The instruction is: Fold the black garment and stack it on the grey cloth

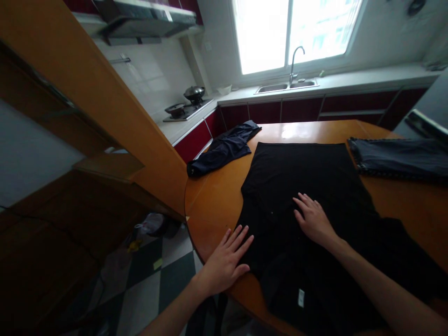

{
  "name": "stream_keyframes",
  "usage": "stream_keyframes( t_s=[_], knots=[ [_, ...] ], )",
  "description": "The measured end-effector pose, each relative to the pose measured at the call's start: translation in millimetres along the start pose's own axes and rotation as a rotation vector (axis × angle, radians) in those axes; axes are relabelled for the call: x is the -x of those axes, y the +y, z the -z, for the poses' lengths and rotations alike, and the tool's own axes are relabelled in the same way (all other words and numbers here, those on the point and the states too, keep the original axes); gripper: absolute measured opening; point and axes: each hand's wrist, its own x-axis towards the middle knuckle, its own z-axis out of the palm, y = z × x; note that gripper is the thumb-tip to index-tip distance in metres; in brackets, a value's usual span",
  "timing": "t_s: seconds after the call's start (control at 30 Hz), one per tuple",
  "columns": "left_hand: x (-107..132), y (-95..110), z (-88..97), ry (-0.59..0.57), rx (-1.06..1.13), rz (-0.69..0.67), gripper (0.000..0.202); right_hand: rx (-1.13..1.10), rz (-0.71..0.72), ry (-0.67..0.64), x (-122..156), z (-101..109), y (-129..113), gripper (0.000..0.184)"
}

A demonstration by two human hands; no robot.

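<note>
A black garment, seemingly a shirt [308, 172], lies spread out on the wooden table [217, 200]. A small white label [301, 297] shows near its lower end. My left hand [226, 259] rests at the garment's left edge, fingers spread, partly over the table's rim. On the middle of the black cloth lies my right hand [311, 217], its fingers stretched out and nothing held in them. The right forearm covers part of the cloth, and its lower right portion runs out of view.
Dark blue clothing [227, 147] lies crumpled at the table's far left edge. Folded dark jeans-like cloth [402, 158] sits at the right. Beyond stand a counter with a sink [273, 87] and a stove with a lidded pan [194, 93]. A wooden partition [140, 135] rises at left.
</note>
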Motion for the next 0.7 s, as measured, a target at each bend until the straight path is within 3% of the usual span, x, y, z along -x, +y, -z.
stream_keyframes(
  t_s=[0.1,0.17,0.33,0.5,0.6,0.7],
  knots=[
    [-3.5,-8.4,16.5,-0.001,0.038,0.008,0.080,-0.014,-0.005,0.003,-0.4,1.6,-2.3,0.049],
    [-19.3,-14.9,32.3,0.065,0.038,0.024,0.078,-0.013,-0.007,-0.005,-0.8,2.8,-3.5,0.048],
    [-101.9,-15.6,57.4,0.274,0.023,0.010,0.079,-0.008,-0.026,-0.047,-2.6,7.1,-6.2,0.050],
    [-183.1,-3.8,44.7,0.218,-0.036,0.025,0.070,-0.044,-0.028,-0.059,-4.1,12.3,-8.7,0.050],
    [-203.2,-6.6,27.8,0.181,-0.075,0.016,0.065,-0.062,-0.040,-0.056,-4.3,13.2,-10.1,0.050],
    [-205.1,-14.3,11.6,0.222,-0.099,0.012,0.060,-0.077,-0.038,-0.042,-4.7,12.7,-11.2,0.050]
  ],
)
